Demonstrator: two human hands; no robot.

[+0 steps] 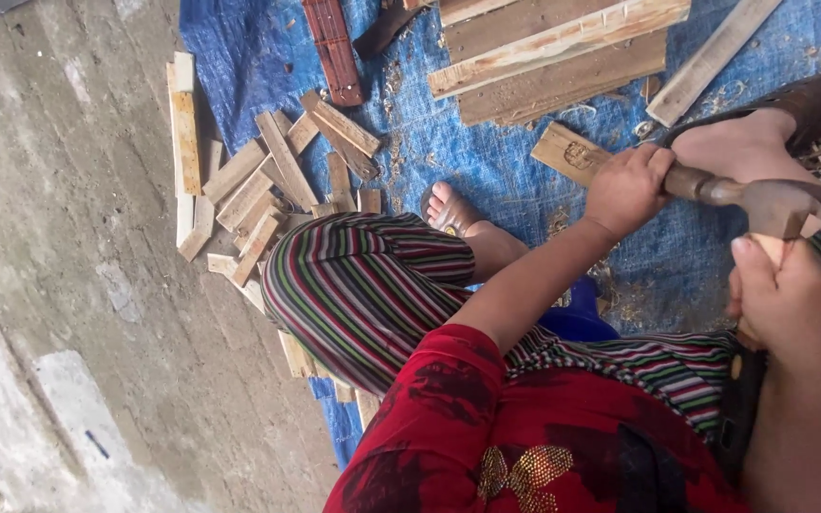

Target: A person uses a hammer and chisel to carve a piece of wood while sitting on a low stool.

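Dozens of cut wood offcuts (268,180) litter a blue tarp (486,161) at left, while — over a striped lap — the left hand (627,188) wraps its fingers around a hammer (762,201) handle and the right hand (779,290) — fingers pressed together — grips a pale wooden piece (773,245) just beneath the hammer's head.

Left hand (627,190) is wrapped round the handle of a hammer (779,204), its head out at 3 o'clock, touching the wood piece (773,249) gripped in the right hand (781,294). Short offcuts (273,176) piled at 10 o'clock on the blue tarp (486,142), longer planks (553,52) at 12.
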